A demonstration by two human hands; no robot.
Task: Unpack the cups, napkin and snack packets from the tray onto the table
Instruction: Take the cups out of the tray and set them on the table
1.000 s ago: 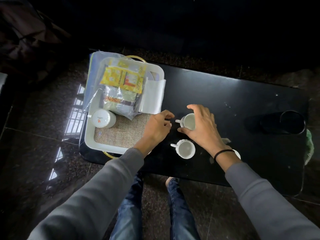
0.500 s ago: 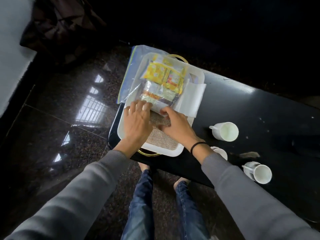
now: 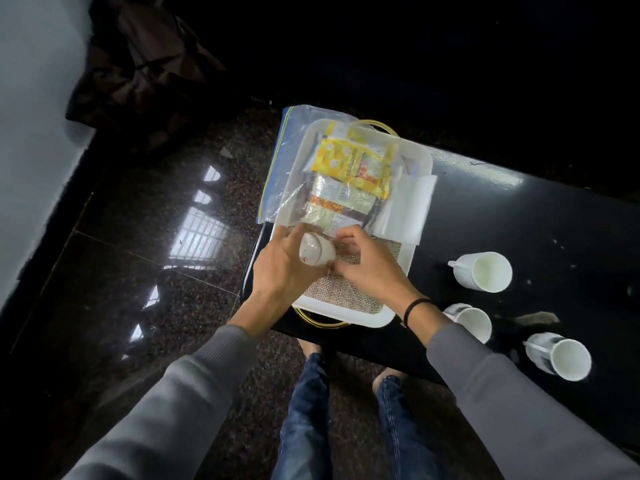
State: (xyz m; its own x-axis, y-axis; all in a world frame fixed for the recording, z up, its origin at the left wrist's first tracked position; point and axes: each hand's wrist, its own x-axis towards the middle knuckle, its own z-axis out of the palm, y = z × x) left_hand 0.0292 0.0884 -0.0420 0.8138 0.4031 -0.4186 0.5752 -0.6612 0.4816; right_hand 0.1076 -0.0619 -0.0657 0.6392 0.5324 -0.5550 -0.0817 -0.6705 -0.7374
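Above table [image 3: 519, 209] and tray [image 3: 367, 318], left hand [image 3: 280, 271] grips a tilted cup [image 3: 317, 252], right hand [image 3: 367, 271] grip unclear; fumbled handover might drop it

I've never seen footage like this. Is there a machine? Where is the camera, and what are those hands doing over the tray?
No machine: these are a person's two bare hands, filmed by a camera worn on the head, looking down. The left hand holds a small white cup above a white tray on a black table. The right hand is beside it; whether it holds anything is unclear. A bag of snack packets and a napkin lie on the tray. Three more cups stand on the table.
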